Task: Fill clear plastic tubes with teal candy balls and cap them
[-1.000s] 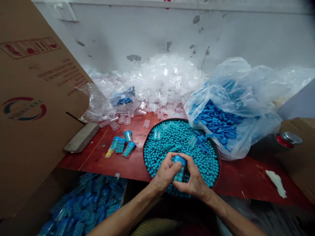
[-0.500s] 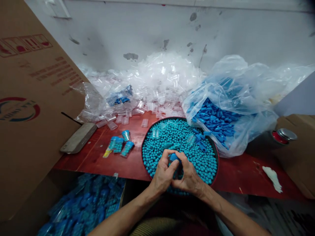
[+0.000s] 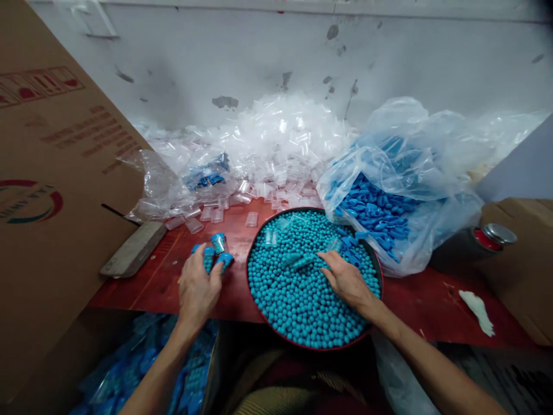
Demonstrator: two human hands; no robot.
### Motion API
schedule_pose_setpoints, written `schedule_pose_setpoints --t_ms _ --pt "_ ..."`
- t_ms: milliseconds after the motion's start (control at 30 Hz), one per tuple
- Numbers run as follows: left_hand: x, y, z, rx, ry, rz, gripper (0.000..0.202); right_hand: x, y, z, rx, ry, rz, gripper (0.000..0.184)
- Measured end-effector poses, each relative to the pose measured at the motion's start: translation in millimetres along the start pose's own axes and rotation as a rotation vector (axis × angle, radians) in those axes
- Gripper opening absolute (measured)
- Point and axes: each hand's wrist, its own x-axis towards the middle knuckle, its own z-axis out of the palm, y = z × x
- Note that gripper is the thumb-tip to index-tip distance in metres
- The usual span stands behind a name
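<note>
My left hand is curled over a small group of clear containers filled with turquoise balls and topped with blue caps, left of the round tray. Its fingers and thumb are around them and hide part of the group. A further capped container stands just beyond. My right hand reaches over the tray, thumb and forefinger closed on the end of a clear container with balls in it. Turquoise balls fill the tray. Blue caps lie on them at the right.
A heap of clear empty containers lies along the wall. Right of it sits a plastic bag of blue caps. A cardboard box and grey block are left; a flask stands right. Below the table is a box of filled containers.
My hands have parted from a blue-capped piece held together over the tray. The left has moved left onto the capped containers; the right has moved right and up to a container on the balls.
</note>
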Motion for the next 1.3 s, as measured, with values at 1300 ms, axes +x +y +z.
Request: schedule_pose_setpoints --t_ms 1300 --pt "-40 84 77.4 -1.325 -1.175 -0.437 0.040 5 31 -16 0.180 -0.319 0.198 0.025"
